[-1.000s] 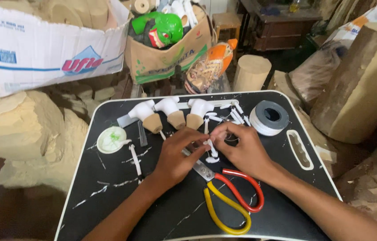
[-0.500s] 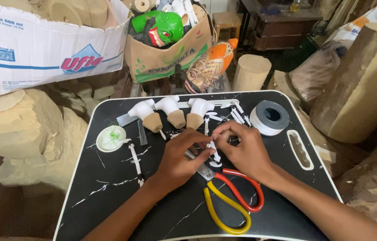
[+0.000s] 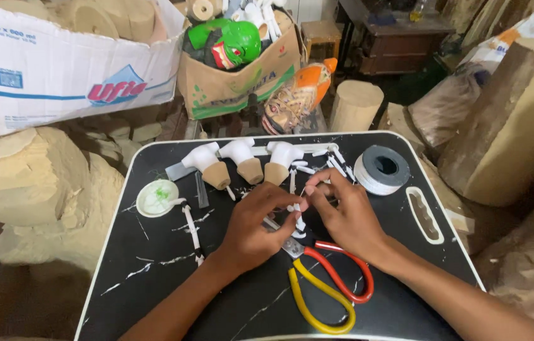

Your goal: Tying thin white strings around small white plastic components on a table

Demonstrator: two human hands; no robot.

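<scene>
head view shows us, nearest, scissors [image 3: 327, 284] with one red and one yellow handle on the black table [image 3: 153, 297]. above them our left hand [image 3: 255, 224] and right hand [image 3: 342, 215] pinch a small white piece [image 3: 298, 206] together. beyond stand three white-capped wooden pieces [image 3: 241, 161] and a tape roll [image 3: 381, 169].

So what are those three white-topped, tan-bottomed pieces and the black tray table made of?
The three white-topped pieces look like carved pale wood: bare tan bases, matte white paint on top, though the look leaves it open. The black tray table seems plastic or laminate, glossy with printed white marble veins and a white rim.
</scene>
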